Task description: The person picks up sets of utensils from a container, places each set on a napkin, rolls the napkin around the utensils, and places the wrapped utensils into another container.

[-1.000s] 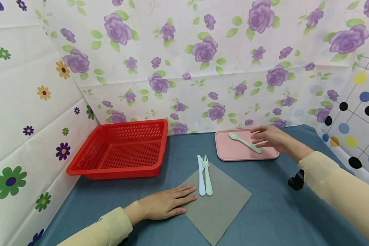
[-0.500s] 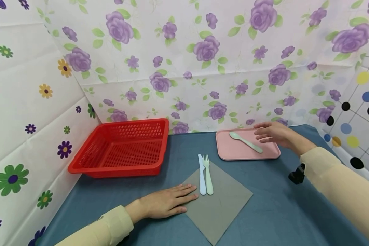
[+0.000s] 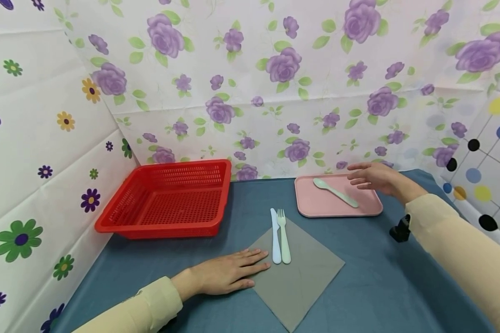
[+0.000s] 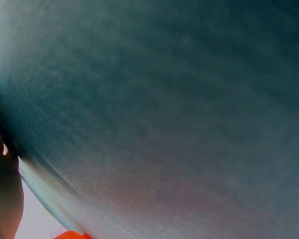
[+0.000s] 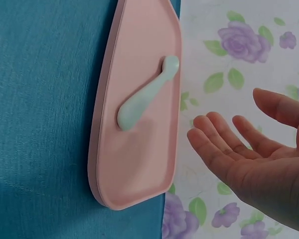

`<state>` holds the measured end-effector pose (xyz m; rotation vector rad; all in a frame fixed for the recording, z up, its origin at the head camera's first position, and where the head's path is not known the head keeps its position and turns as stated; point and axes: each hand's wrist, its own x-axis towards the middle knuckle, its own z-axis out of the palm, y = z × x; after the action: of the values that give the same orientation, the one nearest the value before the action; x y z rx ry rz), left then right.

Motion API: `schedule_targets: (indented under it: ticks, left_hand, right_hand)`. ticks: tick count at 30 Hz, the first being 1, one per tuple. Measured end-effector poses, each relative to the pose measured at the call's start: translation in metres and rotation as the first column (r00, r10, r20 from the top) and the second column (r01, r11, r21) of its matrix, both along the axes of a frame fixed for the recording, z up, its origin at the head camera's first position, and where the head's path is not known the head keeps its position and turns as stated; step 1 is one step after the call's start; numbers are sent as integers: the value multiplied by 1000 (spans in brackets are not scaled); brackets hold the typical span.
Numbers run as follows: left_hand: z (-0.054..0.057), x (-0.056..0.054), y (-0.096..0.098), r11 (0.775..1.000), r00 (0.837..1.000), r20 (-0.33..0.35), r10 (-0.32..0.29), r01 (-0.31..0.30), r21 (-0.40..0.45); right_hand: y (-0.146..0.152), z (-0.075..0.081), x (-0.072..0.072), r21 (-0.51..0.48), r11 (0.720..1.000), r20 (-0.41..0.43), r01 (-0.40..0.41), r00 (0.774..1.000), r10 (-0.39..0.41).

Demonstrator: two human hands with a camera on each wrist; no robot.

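Observation:
My left hand (image 3: 227, 273) lies flat, its fingertips resting on the left corner of a grey diamond-laid napkin (image 3: 300, 277). On that napkin a pale blue knife (image 3: 276, 240) and a pale green fork (image 3: 284, 238) lie side by side, their upper ends past its top corner. My right hand (image 3: 377, 177) hovers over the right end of a pink tray (image 3: 312, 203), fingers loosely spread and holding nothing. A pale green spoon (image 5: 144, 99) lies slantwise on the tray, apart from the fingers in the right wrist view. The left wrist view shows mostly blurred blue cloth.
A red plastic basket (image 3: 225, 194) stands at the back left of the blue tablecloth (image 3: 250, 194). Behind the table hangs a flowered curtain (image 3: 250, 134), with patterned sheets at both sides. A black device (image 3: 400, 230) is on the right wrist.
The whole head view has shifted slightly to the right. My right hand has risen a little over the tray; the left hand, napkin and cutlery stay as they were.

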<state>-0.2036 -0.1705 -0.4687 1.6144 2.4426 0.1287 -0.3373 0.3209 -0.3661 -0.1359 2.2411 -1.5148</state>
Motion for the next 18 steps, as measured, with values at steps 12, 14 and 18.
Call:
schedule_targets:
  ticks: [12,14,18]
  left_hand:
    - [1,0,1,1000,1000,8,-1,1,5]
    - [1,0,0,1000,1000,9,1,-1,4]
    - [1,-1,0,1000,1000,8,-1,0,5]
  right_hand:
    - [8,-9,-13,50,999,37,-11,999,9]
    - [8,-11,-15,42,999,40,-5,999,3]
    - [9,-16,-20,41,999,53,7,999,-9]
